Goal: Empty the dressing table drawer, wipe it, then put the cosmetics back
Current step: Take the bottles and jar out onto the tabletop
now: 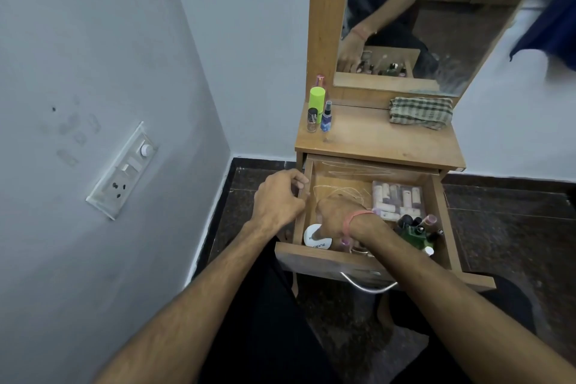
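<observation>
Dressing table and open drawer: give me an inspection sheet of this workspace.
Surface: wooden tabletop.
Job's things: open drawer holds a white jar, a pack of small bottles and dark bottles; four bottles stand on top.
Clutter: checked cloth.
Hands: left hand grips the drawer's left wall; right hand reaches inside, grasp hidden.
Cables: nothing seen.
Surroundings: mirror, wall switchboard.

The right hand [338, 221] hides its own fingertips and part of the white jar [316, 238] beneath.
</observation>
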`<state>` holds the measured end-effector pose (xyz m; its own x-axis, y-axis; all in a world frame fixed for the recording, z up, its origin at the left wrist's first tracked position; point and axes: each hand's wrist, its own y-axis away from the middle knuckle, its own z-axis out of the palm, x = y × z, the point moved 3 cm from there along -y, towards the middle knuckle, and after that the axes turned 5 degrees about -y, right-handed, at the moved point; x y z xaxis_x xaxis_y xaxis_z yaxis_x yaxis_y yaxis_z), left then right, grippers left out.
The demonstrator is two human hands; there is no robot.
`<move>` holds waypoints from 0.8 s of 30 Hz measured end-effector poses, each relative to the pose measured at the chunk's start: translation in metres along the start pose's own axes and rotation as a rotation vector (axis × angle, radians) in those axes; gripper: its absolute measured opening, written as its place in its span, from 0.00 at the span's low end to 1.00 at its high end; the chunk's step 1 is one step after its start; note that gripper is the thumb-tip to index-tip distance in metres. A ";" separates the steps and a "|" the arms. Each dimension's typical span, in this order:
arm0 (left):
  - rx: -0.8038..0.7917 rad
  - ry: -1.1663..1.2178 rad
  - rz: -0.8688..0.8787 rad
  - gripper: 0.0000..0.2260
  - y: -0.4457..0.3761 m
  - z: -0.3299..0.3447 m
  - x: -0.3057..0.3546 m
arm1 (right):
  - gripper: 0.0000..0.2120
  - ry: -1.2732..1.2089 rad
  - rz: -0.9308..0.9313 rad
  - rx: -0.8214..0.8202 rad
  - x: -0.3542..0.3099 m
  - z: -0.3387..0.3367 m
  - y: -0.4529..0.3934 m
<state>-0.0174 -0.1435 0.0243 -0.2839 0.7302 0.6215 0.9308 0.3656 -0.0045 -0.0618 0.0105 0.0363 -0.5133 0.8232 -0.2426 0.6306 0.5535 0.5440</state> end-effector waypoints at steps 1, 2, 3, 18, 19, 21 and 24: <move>-0.003 0.000 0.002 0.10 0.000 0.000 0.000 | 0.18 -0.054 0.017 -0.023 0.001 0.000 -0.001; -0.006 0.004 0.005 0.10 0.000 -0.001 0.000 | 0.19 -0.111 0.028 -0.039 0.003 0.000 -0.001; -0.009 0.012 0.006 0.09 0.000 0.000 -0.001 | 0.20 -0.159 0.031 -0.040 0.005 0.000 -0.001; 0.019 0.772 -0.183 0.09 -0.036 -0.016 0.028 | 0.14 -1.293 0.018 0.702 0.040 -0.083 -0.016; 0.033 0.761 -0.195 0.08 -0.040 -0.017 0.031 | 0.14 -1.345 0.031 0.705 0.039 -0.084 -0.021; 0.053 0.740 -0.233 0.09 -0.046 -0.018 0.033 | 0.14 -1.440 0.043 0.697 0.036 -0.082 -0.032; 0.079 0.676 -0.273 0.12 -0.051 -0.017 0.032 | 0.13 -1.453 0.051 0.696 0.033 -0.077 -0.044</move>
<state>-0.0699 -0.1491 0.0577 -0.2751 0.1011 0.9561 0.8206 0.5428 0.1787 -0.1516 0.0033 0.0659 0.2181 0.0350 -0.9753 0.9657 0.1365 0.2209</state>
